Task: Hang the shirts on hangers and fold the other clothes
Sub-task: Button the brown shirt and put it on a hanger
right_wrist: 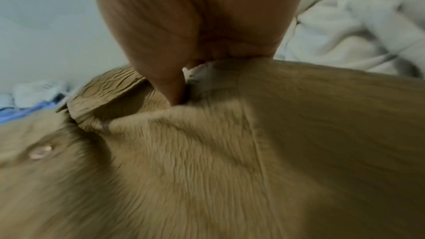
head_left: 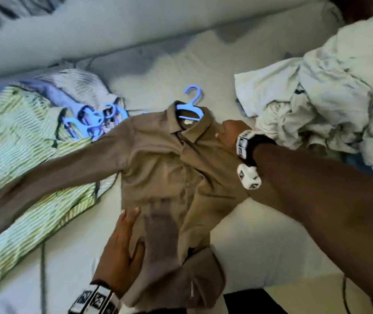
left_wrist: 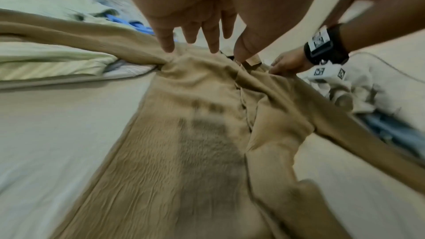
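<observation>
Tan crinkled collared shirt (head_left: 162, 168) spread flat, blue hanger (head_left: 192, 105) in neck

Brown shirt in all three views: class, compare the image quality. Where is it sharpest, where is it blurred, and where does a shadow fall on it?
Head view: the brown shirt is sharpest, collar and blue hanger readable. Left wrist view: motion-smeared and stretched by the wide lens, with a dark shadow on the cloth below the left hand. Right wrist view: the right hand pinches the shoulder fabric; most of the cloth is blurred.

under our right fingers (right_wrist: 170, 86) the brown shirt (head_left: 169, 168) is matt, crinkled cloth; beyond them the blue hanger (head_left: 191, 105) looks like smooth plastic; the bedsheet (head_left: 260, 245) is plain, smooth cloth.
</observation>
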The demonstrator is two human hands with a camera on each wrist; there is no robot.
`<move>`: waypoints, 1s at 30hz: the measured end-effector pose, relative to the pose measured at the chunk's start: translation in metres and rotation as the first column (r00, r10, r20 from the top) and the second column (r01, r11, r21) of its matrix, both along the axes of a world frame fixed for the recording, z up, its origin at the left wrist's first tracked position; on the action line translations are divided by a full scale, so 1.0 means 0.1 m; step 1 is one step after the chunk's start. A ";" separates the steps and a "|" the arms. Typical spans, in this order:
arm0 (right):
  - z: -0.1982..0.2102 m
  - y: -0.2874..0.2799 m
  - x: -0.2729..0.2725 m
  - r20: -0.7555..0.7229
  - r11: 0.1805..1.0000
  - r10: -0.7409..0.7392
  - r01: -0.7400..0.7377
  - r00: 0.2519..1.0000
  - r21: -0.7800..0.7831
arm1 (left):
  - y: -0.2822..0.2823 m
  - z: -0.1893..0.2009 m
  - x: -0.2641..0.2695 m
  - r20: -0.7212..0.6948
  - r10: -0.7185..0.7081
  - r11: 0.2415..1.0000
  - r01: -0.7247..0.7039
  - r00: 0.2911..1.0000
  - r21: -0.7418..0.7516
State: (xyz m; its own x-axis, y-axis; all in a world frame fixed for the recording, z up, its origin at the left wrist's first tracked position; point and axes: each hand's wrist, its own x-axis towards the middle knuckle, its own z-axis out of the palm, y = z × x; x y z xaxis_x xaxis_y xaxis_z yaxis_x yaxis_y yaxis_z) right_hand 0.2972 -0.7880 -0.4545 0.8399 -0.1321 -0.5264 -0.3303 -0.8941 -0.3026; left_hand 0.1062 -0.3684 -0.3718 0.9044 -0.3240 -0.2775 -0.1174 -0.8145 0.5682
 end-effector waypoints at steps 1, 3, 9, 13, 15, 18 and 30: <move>0.17 0.04 -0.08 0.046 0.999 0.021 -0.022 0.999 0.026 | 0.01 0.17 -0.02 0.003 0.013 1.000 -0.013 1.000 -0.028; 0.67 0.13 -0.26 0.166 0.996 0.019 -0.033 0.986 0.083 | -0.01 0.58 0.00 0.048 -0.007 0.994 0.012 0.999 -0.105; 2.82 0.49 -1.04 0.405 0.967 0.095 -0.181 0.909 0.180 | 0.08 2.10 0.54 0.289 -0.013 0.968 0.084 0.957 -0.237; 4.31 0.68 -1.36 0.520 0.925 0.250 -0.360 0.816 0.120 | 0.35 3.26 1.03 0.491 -0.043 0.974 0.147 0.870 -0.175; 5.02 0.80 -1.50 0.578 0.909 0.300 -0.411 0.758 0.067 | 0.50 3.85 1.15 0.476 -0.078 0.977 0.162 0.876 -0.138; 5.87 0.96 -1.61 0.646 0.889 0.346 -0.457 0.681 0.005 | 0.68 4.58 1.20 0.459 -0.143 0.964 0.228 0.877 -0.136; 7.90 1.20 -1.63 0.777 0.761 0.597 -0.450 0.202 -0.467 | 1.33 6.59 0.73 0.833 -0.077 0.997 0.040 0.547 0.065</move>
